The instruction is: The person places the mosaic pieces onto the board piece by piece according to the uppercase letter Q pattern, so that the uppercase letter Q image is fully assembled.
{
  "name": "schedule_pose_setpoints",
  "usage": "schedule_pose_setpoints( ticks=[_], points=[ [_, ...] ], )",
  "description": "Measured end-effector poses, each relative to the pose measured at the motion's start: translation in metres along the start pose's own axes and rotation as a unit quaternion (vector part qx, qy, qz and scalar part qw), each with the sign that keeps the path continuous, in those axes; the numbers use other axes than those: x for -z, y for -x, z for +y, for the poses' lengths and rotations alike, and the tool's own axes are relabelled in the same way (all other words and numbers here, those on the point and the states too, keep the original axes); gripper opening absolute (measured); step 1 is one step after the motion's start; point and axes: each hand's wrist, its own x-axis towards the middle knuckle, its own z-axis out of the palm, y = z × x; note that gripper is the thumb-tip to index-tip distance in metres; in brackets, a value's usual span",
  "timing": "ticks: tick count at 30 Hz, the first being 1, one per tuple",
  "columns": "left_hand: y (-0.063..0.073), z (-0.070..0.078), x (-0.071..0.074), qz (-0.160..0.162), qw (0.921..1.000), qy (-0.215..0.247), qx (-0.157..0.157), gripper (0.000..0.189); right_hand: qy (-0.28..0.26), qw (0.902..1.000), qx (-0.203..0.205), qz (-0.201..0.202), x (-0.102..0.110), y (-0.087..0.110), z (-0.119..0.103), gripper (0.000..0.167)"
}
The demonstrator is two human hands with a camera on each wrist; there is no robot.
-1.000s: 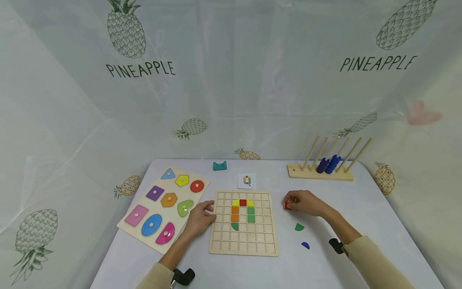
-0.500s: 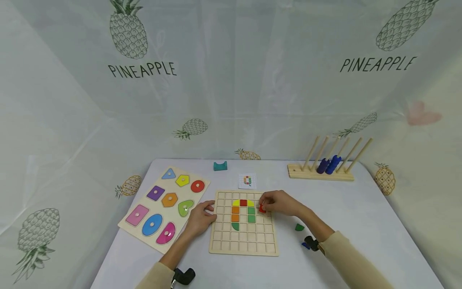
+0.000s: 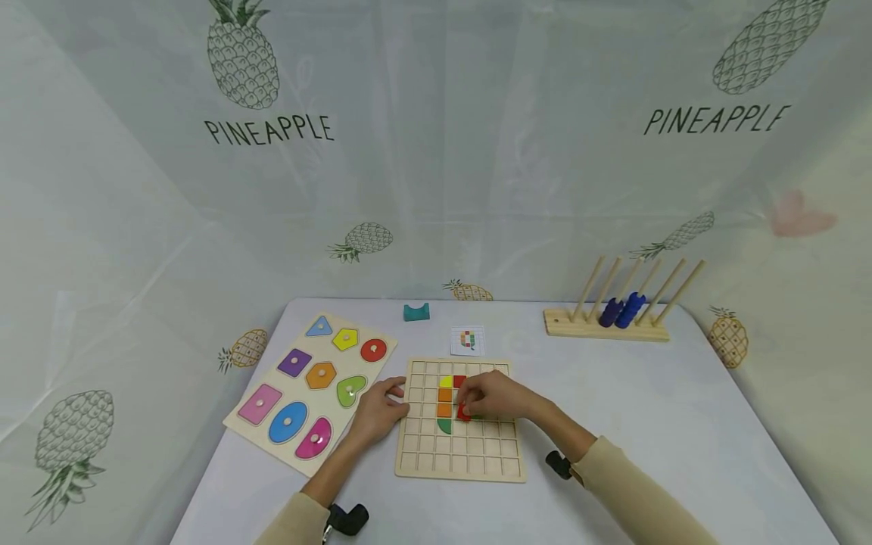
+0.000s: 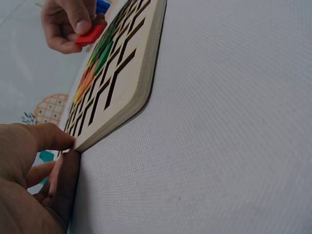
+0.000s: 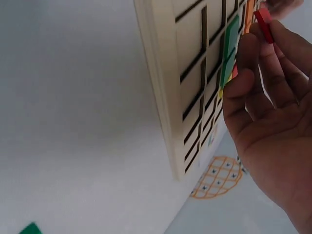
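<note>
My left hand (image 3: 376,412) holds the left edge of a wooden grid board (image 3: 422,462), thumb and fingers at its side. Between the fingertips of my right hand (image 3: 502,395), a small red tile (image 5: 264,24) is pinched, tilted just over the board's cells. Set into the board are a yellow tile (image 3: 446,381), a red tile (image 3: 459,381), orange tiles (image 3: 444,409) and a green quarter-round tile (image 3: 444,426). Green tiles (image 5: 231,36) on the board's right column are mostly covered by the right hand in the head view.
A small pattern card (image 3: 467,341) lies behind the board, near a teal block (image 3: 416,312). To the left is a shape puzzle board (image 3: 272,393). A peg rack (image 3: 606,325) with blue beads stands back right. A loose green piece (image 5: 31,229) lies on the table.
My right hand has carried the red tile leftward from the table at the right to over the middle of the board. My left hand stays at the board's left edge.
</note>
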Motion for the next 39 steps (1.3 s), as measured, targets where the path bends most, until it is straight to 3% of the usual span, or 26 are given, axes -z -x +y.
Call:
schedule_pose_setpoints(
  ticks=[14,21,39],
  points=[
    [-0.001,0.001,0.001,0.003,1.0,0.0,0.0,0.051,0.066,0.9971,-0.036,0.008,-0.024,0.0,-0.016,0.009],
    [0.0,0.002,0.001,0.002,1.0,-0.002,-0.001,0.051,0.101,0.9947,-0.012,0.019,-0.026,0.002,-0.017,0.007],
    [-0.001,0.0,0.0,0.0,1.0,0.001,-0.004,0.051,0.125,0.9918,-0.012,0.021,-0.029,0.001,-0.019,0.004]
  ],
)
